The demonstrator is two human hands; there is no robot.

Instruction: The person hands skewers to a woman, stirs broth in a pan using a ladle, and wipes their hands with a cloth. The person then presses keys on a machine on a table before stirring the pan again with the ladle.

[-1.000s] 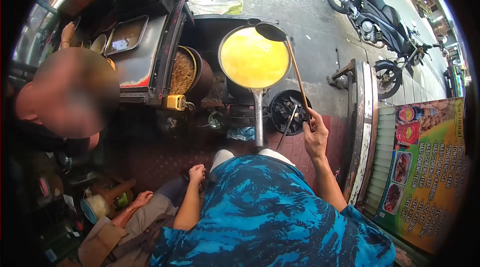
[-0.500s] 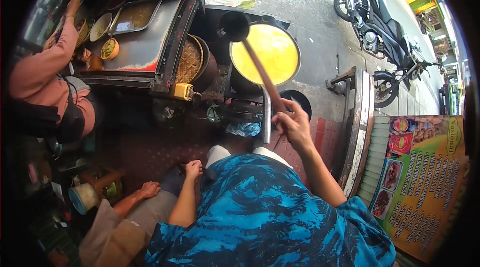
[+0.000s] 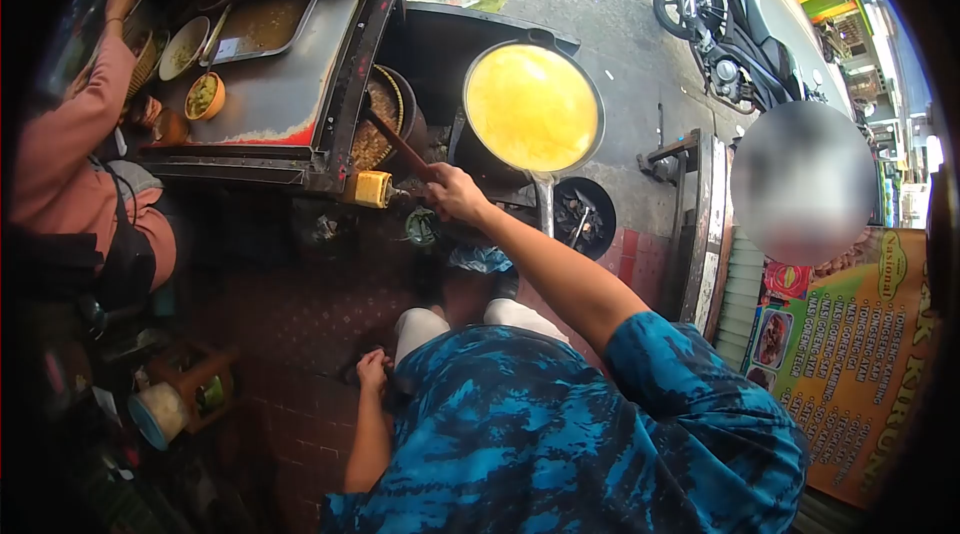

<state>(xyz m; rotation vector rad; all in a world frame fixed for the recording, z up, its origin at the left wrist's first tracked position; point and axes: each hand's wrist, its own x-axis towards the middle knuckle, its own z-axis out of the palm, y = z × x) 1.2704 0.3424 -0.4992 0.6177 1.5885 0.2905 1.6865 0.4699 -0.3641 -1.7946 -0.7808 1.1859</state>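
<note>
My right hand [image 3: 458, 194] is closed around the wooden handle of a ladle [image 3: 398, 142]. The handle slants up and left toward the brown pot [image 3: 427, 119] beside the cart, and the ladle's dark bowl is out of sight there. Brownish food [image 3: 372, 134] shows inside a woven rim in that pot. Right of it, a round pan [image 3: 545, 192] with a metal handle holds yellow liquid [image 3: 533, 106]. My left hand [image 3: 373, 371] is low beside my left leg, fingers curled; whatever they may hold is hidden.
The cart [image 3: 300, 99] carries a metal tray [image 3: 312, 26] and an orange bowl [image 3: 206, 97]. A person in a pink sleeve [image 3: 75, 124] reaches over it at left. A black pan [image 3: 590, 219] lies near a bench [image 3: 712, 234]. A blurred patch covers part of the motorcycle [image 3: 735, 54].
My right hand has swung left, carrying the ladle from above the yellow liquid to the brown pot. The person's arm and leg beside my left hand have left the view.
</note>
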